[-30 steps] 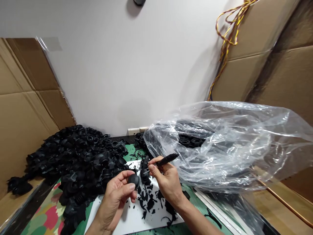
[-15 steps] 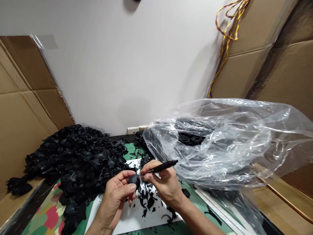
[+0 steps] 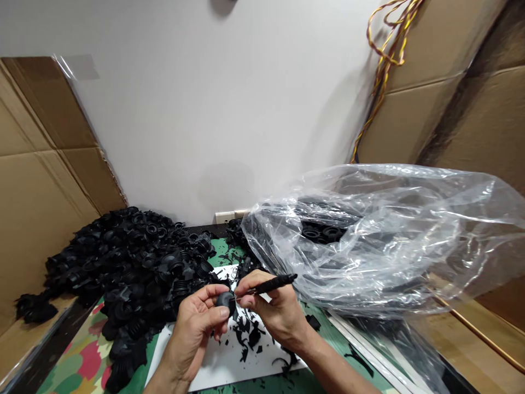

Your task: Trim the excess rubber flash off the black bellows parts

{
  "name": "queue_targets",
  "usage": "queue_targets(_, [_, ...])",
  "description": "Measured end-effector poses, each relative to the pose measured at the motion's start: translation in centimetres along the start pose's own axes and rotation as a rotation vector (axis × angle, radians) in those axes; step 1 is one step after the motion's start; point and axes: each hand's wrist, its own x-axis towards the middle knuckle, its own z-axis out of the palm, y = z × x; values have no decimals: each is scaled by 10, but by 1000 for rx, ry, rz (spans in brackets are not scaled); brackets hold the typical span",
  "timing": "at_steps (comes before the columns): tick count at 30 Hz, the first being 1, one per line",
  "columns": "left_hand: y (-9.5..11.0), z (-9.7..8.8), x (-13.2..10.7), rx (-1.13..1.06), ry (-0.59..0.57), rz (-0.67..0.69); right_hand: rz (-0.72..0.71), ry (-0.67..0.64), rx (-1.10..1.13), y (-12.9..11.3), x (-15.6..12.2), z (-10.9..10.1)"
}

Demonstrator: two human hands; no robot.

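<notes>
Between the thumb and fingers of my left hand [image 3: 200, 323] is a small, rounded black rubber part [image 3: 224, 299]. My right hand [image 3: 276, 312] is closed in a pen-like grip on a thin tool with a dark wrapped handle [image 3: 273, 283]. The tool's fine metal tip meets the right edge of the rubber part; what kind of blade or point it has is too small to tell. Below both hands lies a white sheet [image 3: 213, 366] strewn with black rubber scraps [image 3: 251, 335].
A large heap of black rubber parts [image 3: 139, 262] covers the left side. To the right, a clear plastic bag [image 3: 394, 251] holds more black parts. Cardboard panels [image 3: 45, 186] flank the white wall [image 3: 229, 109]. Twisted yellow and brown wires [image 3: 381, 82] hang at the upper right.
Both hands keep their grips, and the tool tip stays at the part's edge. The tool's handle end has dipped slightly. The whole view has shifted a little.
</notes>
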Motion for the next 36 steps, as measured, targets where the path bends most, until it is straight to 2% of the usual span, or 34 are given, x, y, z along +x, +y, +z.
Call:
queue_targets(9, [3,3,-3,49,4,6,-98,-44,-106,-5,0,3])
queue_targets(14, [-3,5,-4,117,30,46,-343,-36,-309,-5,-5,8])
queue_targets(16, [-6,5,-3,118,38,39,-384,31,-370,-4,-3,3])
queue_targets(20, [-7,3,-1,89,63,43,-324,264,-393,3,5,-12])
queue_targets(23, [-4,4,-2,64,56,51,-279,333,-435,11,9,-18])
queue_targets(29, [4,8,-6,39,38,45,-122,268,-454,16,5,-14])
queue_targets(36, [5,6,-7,22,37,60,-14,183,-369,13,4,-10])
